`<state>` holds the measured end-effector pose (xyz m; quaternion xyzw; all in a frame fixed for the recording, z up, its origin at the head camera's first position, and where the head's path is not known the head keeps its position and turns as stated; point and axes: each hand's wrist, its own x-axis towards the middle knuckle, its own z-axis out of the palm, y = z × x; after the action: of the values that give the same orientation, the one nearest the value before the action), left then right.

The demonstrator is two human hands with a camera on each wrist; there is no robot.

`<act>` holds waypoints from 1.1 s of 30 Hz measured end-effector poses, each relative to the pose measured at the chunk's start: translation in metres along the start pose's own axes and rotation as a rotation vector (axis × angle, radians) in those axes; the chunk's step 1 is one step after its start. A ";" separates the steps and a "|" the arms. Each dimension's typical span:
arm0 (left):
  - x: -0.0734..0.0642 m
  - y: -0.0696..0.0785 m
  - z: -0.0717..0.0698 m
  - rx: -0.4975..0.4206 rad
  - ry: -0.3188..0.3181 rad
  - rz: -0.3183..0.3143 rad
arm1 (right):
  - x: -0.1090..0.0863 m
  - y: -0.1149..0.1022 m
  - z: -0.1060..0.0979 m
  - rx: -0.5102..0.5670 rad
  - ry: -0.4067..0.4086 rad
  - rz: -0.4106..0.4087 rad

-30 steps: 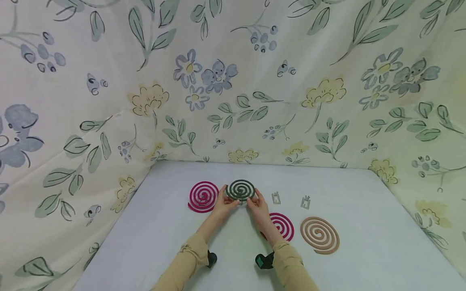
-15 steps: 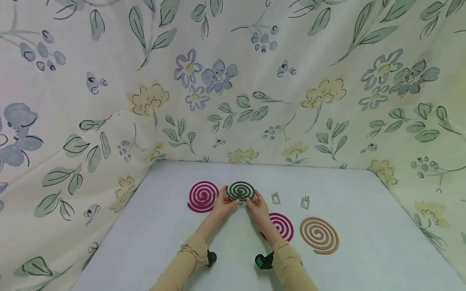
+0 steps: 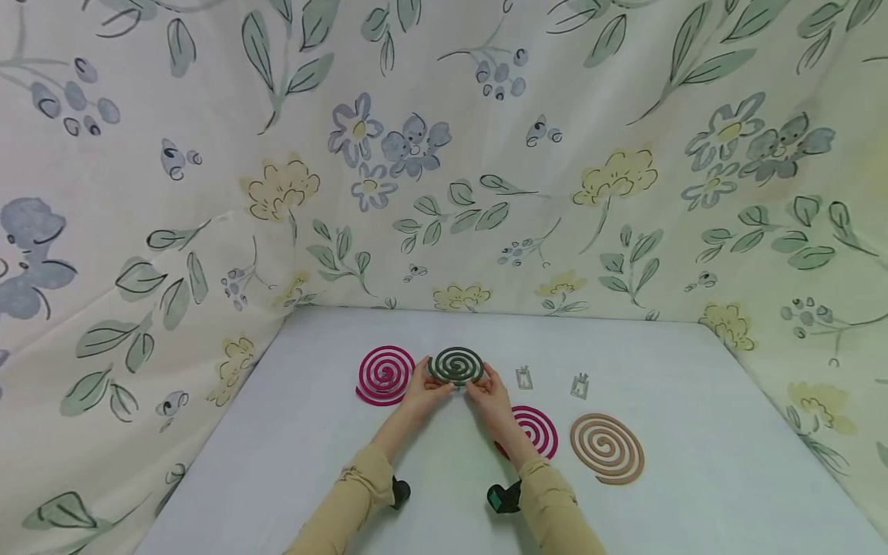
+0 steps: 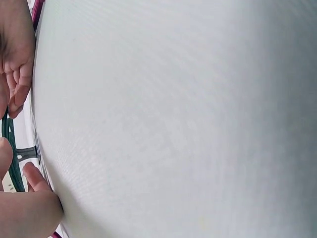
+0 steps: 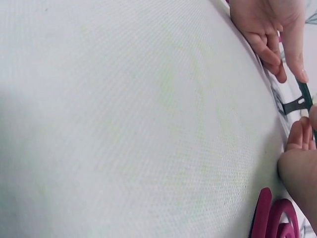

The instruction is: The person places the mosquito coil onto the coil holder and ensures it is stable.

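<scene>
Both hands hold a dark green mosquito coil (image 3: 455, 365) flat, toward the back of the table. My left hand (image 3: 424, 391) grips its left edge, thumb near the front rim. On the opposite edge my right hand (image 3: 489, 395) pinches it the same way. Under the coil a small metal stand (image 4: 27, 153) shows between the hands in the left wrist view, its foot near the table surface. That stand (image 5: 295, 105) appears in the right wrist view too, touching the coil's underside. A magenta coil (image 3: 385, 375) lies just left of my left hand.
A second magenta coil (image 3: 544, 433) lies partly hidden under my right forearm. Right of it is a tan coil (image 3: 607, 449). Two flat metal stands (image 3: 524, 378) lie behind them on the white table (image 3: 694, 370). A floral cloth (image 3: 444, 193) hangs behind and at the sides.
The green coil has tilted slightly, its far edge dropping, while both hands keep hold of it. My thumbs have shifted a little at the front rim.
</scene>
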<state>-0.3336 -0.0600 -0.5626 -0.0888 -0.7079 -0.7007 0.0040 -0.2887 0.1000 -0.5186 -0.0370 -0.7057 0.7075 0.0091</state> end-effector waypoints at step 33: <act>-0.025 0.057 0.006 0.087 0.022 -0.178 | -0.016 -0.023 -0.002 0.042 -0.063 0.029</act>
<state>-0.3005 -0.0570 -0.5096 -0.0172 -0.7426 -0.6679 -0.0466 -0.2735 0.1006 -0.4946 -0.0250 -0.6899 0.7232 -0.0225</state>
